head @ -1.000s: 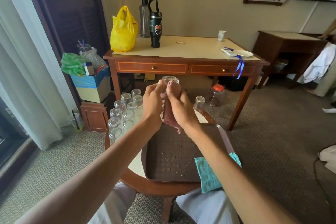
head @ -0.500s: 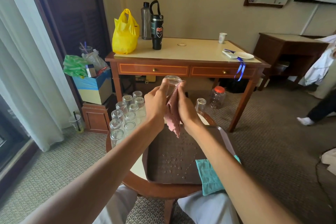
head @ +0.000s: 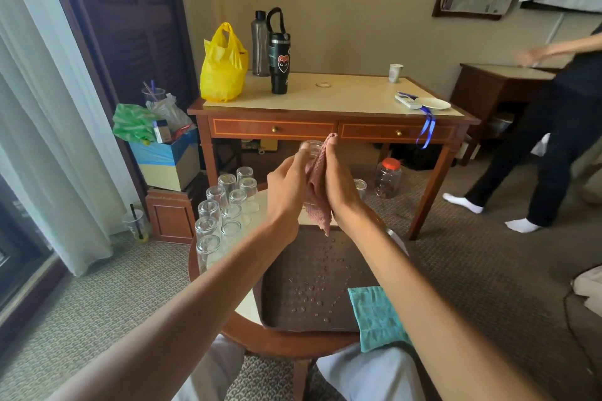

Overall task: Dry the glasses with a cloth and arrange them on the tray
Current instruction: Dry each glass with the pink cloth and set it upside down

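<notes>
- A clear glass [head: 311, 148] is held up in the air above the far end of the tray [head: 309, 257], between both hands, in front of the chest.
- Left hand [head: 286, 185]: grip clamped on the glass, fingers curled round its near side, thumb tip laid by the rim.
- Right hand [head: 342, 192]: grip closed on a pink cloth [head: 317, 202], which is pressed to the right side of the glass; the loose end hangs below the palms.
- The glass is see-through, plain and short; its lower half is hidden by cloth and fingers.
- The tray is dark brown and speckled with water drops.
- Upturned glasses [head: 224, 215] are clustered on the table [head: 277, 340], left of the tray.
- A teal cloth [head: 374, 316] is draped over the tray's near right corner.
</notes>
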The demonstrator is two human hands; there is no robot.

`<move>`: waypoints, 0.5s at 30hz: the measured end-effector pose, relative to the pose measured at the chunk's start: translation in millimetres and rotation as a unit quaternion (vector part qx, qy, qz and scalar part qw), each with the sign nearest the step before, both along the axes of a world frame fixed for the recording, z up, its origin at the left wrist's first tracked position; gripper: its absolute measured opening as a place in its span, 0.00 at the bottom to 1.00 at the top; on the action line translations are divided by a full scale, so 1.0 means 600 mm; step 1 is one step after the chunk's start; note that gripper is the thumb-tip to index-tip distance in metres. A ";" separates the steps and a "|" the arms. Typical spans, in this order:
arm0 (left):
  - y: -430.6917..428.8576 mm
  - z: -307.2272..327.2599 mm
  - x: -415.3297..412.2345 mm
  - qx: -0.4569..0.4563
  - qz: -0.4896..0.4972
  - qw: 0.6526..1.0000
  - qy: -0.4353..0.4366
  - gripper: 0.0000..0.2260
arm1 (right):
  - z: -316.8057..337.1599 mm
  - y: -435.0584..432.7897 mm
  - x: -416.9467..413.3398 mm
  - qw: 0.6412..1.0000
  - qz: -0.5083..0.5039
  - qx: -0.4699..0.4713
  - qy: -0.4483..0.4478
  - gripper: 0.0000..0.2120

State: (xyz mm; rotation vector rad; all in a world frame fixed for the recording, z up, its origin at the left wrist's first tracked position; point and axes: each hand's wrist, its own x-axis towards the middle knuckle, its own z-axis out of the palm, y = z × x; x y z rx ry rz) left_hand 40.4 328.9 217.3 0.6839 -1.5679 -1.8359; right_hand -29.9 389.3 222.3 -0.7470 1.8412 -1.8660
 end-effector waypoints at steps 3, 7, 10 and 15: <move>-0.006 0.000 0.000 0.013 0.021 1.000 0.000 0.17 | -0.010 0.007 0.012 0.998 0.001 0.056 0.013 0.36; -0.020 -0.003 0.002 0.054 0.043 0.997 0.026 0.22 | -0.020 0.016 0.030 0.997 0.053 0.021 0.048 0.21; -0.021 -0.003 0.003 0.071 0.046 0.996 0.014 0.11 | -0.020 0.003 0.026 0.996 0.041 -0.003 0.077 0.09; -0.003 0.004 0.009 0.093 0.008 0.996 -0.011 0.17 | -0.007 -0.012 0.009 0.999 -0.023 -0.019 0.016 0.24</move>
